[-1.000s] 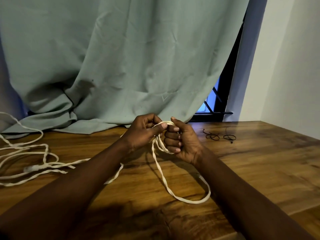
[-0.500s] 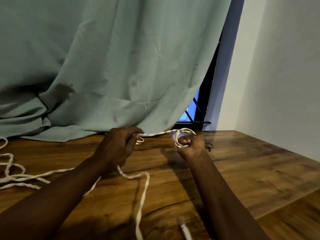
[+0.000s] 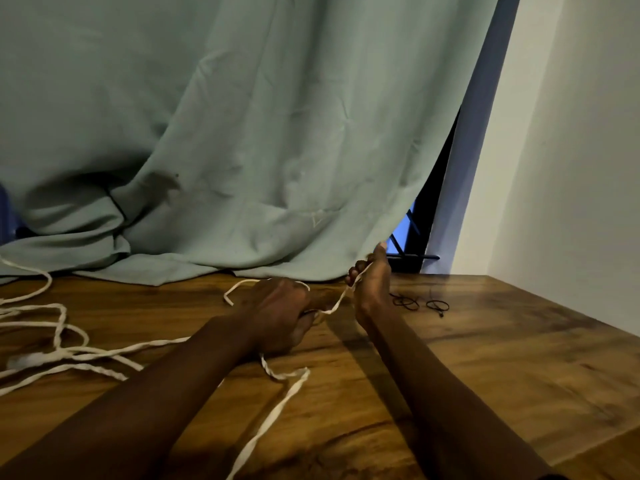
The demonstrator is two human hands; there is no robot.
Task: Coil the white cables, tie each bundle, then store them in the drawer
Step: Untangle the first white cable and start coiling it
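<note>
A pale green curtain [image 3: 242,133] hangs in heavy folds, its hem pooling along the far edge of a wooden table [image 3: 502,358] with dark, streaked grain. Near the table's far right corner, a sliver of window [image 3: 402,233] shows blue light behind black bars, beside a white wall [image 3: 581,133] along the right edge.

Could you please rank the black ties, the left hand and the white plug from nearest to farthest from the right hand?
1. black ties, just right of the right hand.
2. left hand, to its left.
3. white plug, far left.
</note>
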